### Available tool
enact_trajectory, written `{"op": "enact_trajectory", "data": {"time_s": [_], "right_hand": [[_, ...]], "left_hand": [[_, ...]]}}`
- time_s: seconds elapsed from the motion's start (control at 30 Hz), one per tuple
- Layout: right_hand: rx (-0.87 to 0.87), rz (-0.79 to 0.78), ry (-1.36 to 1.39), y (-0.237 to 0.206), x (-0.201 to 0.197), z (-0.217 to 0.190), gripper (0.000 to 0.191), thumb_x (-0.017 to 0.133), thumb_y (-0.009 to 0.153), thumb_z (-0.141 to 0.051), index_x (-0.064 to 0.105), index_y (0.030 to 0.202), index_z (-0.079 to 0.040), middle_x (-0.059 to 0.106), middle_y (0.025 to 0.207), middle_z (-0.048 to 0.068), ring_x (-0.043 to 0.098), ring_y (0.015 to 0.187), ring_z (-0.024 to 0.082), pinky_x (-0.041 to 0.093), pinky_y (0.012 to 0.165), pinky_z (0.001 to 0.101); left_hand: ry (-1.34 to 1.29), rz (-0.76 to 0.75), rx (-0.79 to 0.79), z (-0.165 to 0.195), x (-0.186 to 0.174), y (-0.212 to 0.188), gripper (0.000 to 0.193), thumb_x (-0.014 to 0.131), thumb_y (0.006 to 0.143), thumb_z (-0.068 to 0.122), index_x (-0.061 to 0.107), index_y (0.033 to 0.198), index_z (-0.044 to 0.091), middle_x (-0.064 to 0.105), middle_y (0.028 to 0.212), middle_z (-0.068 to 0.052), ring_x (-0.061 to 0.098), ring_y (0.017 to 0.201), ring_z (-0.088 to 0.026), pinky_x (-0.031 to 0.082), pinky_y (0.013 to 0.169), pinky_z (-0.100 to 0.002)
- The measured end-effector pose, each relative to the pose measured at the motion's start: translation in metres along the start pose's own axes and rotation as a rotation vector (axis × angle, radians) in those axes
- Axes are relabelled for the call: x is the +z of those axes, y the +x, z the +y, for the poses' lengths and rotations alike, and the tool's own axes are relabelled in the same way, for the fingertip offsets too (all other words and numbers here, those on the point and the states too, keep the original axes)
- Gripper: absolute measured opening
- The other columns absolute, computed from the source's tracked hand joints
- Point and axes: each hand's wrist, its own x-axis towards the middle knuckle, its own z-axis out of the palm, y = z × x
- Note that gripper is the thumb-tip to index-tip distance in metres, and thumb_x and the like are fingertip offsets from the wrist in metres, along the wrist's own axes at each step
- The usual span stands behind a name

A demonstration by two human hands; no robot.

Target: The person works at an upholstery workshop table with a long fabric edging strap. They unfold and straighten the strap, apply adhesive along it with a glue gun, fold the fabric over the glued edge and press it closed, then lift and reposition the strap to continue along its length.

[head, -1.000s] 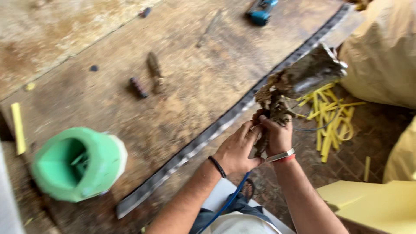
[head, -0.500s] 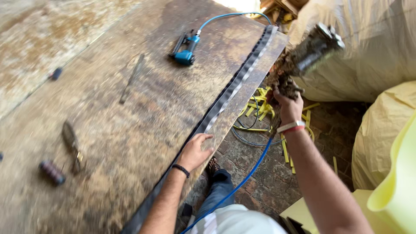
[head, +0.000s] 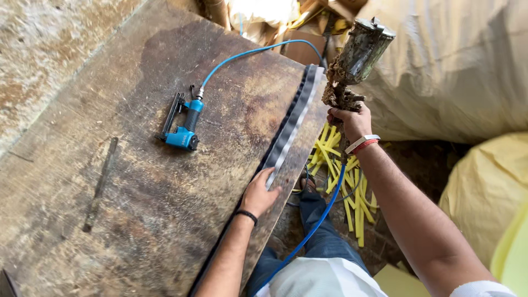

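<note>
Spray gun, crusted with dried residue, metal cup uppermost, is held upright in the right hand; the fingers are wrapped closed around the handle, just beyond the table edge and above the floor. A blue hose is seen running down from below the gun, past the person's knee.

Strip, long, grey and dark, is laid along the near edge of the worn wooden table. The left hand is laid flat on it, fingers extended and slightly spread, nothing gripped; the strip is merely pressed down against the board.

Stapler, blue, pneumatic, is set on the table well apart from both hands, with its own blue air line led off toward the far end.

Offcuts, yellow, are scattered on the floor below the table edge. Sacks, pale and bulky, are stacked at the right. A dark flat bar is left lying on the table to the left.

Handling note, offered as judgement: the strip is best kept flat and aligned with the edge under steady palm pressure; the gun is best kept upright so the cup does not spill, and the hose kept free of the knee and the offcuts.
</note>
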Motion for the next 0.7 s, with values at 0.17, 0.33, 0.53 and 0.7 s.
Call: {"op": "enact_trajectory", "data": {"time_s": [0.17, 0.33, 0.53, 0.7], "right_hand": [[0.137, -0.133, -0.105, 0.111, -0.008, 0.026, 0.015, 0.070, 0.086, 0.007, 0.067, 0.101, 0.006, 0.073, 0.088, 0.013, 0.071, 0.073, 0.021, 0.059, 0.067, 0.0336], [0.304, -0.251, -0.188, 0.154, -0.008, 0.053, 0.013, 0.071, 0.087, 0.004, 0.068, 0.100, 0.006, 0.074, 0.091, 0.014, 0.073, 0.075, 0.020, 0.062, 0.067, 0.0324], [0.411, -0.267, -0.300, 0.177, -0.001, 0.062, 0.012, 0.072, 0.088, 0.000, 0.067, 0.098, 0.003, 0.075, 0.088, 0.012, 0.073, 0.070, 0.019, 0.062, 0.063, 0.0327], [0.363, -0.305, -0.347, 0.191, -0.002, 0.061, 0.011, 0.073, 0.092, -0.001, 0.067, 0.099, 0.005, 0.073, 0.088, 0.012, 0.071, 0.069, 0.018, 0.060, 0.063, 0.0316]], "left_hand": [[0.080, -0.053, -0.157, 0.024, 0.055, 0.123, 0.073, 0.077, 0.081, 0.025, 0.050, 0.145, 0.006, 0.043, 0.157, -0.017, 0.039, 0.147, -0.030, 0.031, 0.120, -0.039], [0.219, -0.133, -0.348, 0.038, 0.104, 0.212, 0.088, 0.066, 0.092, 0.044, 0.024, 0.158, 0.002, 0.015, 0.168, -0.019, 0.017, 0.156, -0.032, 0.016, 0.126, -0.043], [0.403, -0.223, -0.456, 0.039, 0.127, 0.223, 0.095, 0.065, 0.094, 0.046, 0.012, 0.160, 0.003, 0.002, 0.170, -0.016, 0.004, 0.157, -0.031, 0.007, 0.126, -0.046], [0.414, -0.191, -0.447, 0.040, 0.124, 0.221, 0.098, 0.073, 0.087, 0.038, 0.018, 0.161, 0.006, 0.007, 0.172, -0.013, 0.009, 0.158, -0.029, 0.009, 0.128, -0.044]]}}
